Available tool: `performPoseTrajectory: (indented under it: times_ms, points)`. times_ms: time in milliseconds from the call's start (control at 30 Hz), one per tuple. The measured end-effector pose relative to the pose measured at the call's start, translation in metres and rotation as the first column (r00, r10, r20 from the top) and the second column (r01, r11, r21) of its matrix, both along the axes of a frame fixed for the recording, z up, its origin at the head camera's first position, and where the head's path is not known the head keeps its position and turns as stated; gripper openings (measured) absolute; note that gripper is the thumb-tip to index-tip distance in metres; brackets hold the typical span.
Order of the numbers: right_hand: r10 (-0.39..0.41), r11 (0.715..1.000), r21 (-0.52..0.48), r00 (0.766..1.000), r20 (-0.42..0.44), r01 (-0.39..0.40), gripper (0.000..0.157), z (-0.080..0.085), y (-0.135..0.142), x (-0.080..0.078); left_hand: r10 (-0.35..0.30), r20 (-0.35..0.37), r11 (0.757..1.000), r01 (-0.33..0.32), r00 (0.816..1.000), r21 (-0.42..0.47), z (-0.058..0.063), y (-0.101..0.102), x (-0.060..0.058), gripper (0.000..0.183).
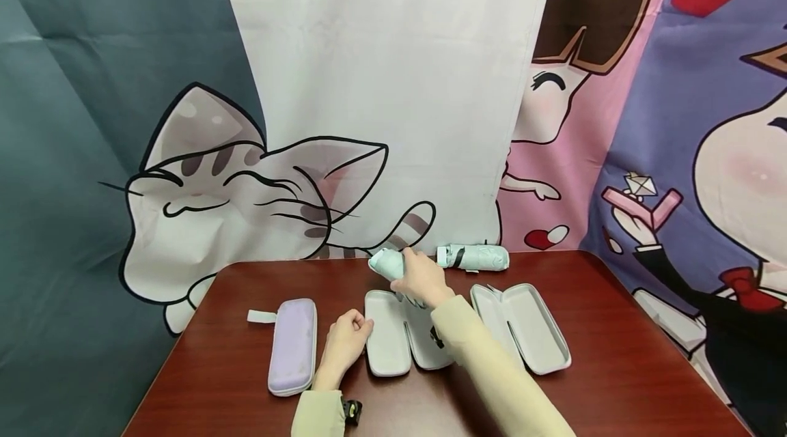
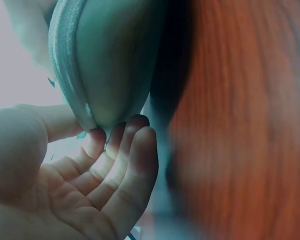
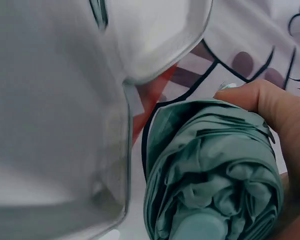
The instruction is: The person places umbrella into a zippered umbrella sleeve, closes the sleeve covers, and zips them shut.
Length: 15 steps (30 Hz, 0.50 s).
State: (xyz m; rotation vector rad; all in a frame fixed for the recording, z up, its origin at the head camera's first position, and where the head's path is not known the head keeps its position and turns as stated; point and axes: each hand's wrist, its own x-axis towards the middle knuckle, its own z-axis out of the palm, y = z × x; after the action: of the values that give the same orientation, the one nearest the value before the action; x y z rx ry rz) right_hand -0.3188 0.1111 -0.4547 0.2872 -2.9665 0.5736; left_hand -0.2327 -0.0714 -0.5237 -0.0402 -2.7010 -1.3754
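Observation:
My right hand (image 1: 421,278) grips a folded mint-green umbrella (image 1: 389,264) above the back edge of the middle open zip case (image 1: 389,348). In the right wrist view, the rolled, pleated fabric of this umbrella (image 3: 215,185) faces the camera, with the thumb along its side. At the left rim of the middle case is my left hand (image 1: 348,338). Up close, its thumb and fingertips (image 2: 142,145) pinch the zippered edge of the case (image 2: 72,65). The case lies spread open with a pale interior; the right forearm partly covers its right half.
A second folded mint umbrella (image 1: 482,257) lies at the table's back edge. Another open case (image 1: 541,331) stands to the right, partly behind the right sleeve. On the left lies a closed lilac case (image 1: 293,347) with a white strap. A printed curtain (image 1: 393,82) hangs behind the table.

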Motion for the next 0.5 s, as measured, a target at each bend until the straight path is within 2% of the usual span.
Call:
performPoseTrajectory:
  times_ms: [300, 500]
  points:
    - [-0.104, 0.989, -0.103, 0.994, 0.03, 0.106, 0.063, -0.002, 0.01, 0.037, -0.001, -0.011, 1.0, 0.001, 1.0, -0.01, 0.001, -0.001, -0.002, 0.022]
    - [-0.147, 0.985, -0.088, 0.989, -0.001, 0.146, 0.059, -0.008, 0.018, 0.063, 0.003, -0.014, 1.0, -0.003, 1.0, -0.023, 0.001, 0.002, 0.001, 0.022]
